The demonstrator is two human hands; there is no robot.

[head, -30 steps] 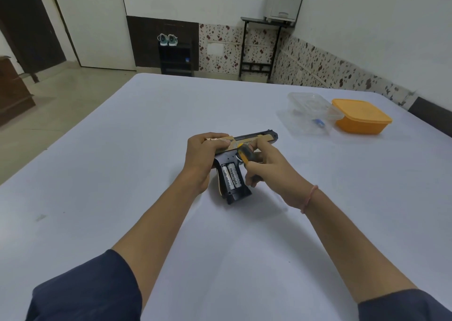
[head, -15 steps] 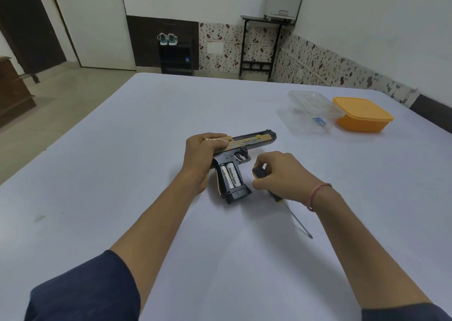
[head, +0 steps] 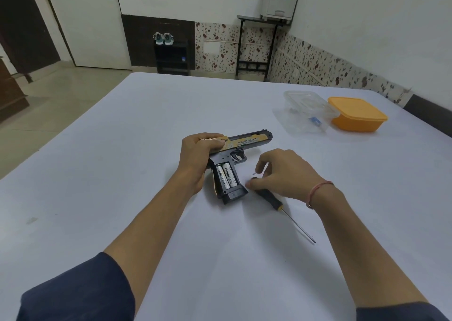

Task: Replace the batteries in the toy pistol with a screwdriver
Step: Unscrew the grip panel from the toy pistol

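A black and gold toy pistol (head: 247,141) lies on its side on the white table (head: 122,169), barrel pointing right. Its grip compartment is uncovered, showing two white batteries (head: 225,176). My left hand (head: 197,153) presses down on the rear of the slide. A screwdriver (head: 274,201) with a black and yellow handle lies on the table just right of the grip, shaft pointing toward me and to the right. My right hand (head: 281,171) hovers over the handle's end with fingers spread, thumb near the handle. A tiny dark speck (head: 254,173), perhaps a screw, lies under the fingers.
A clear plastic box (head: 307,111) with a small blue item inside and an orange lidded box (head: 357,114) stand at the far right of the table. The table's left edge runs diagonally above a tiled floor.
My right hand carried the screwdriver away from the pistol's grip, laid it on the table to the right, and released it. The left hand stays on the pistol.
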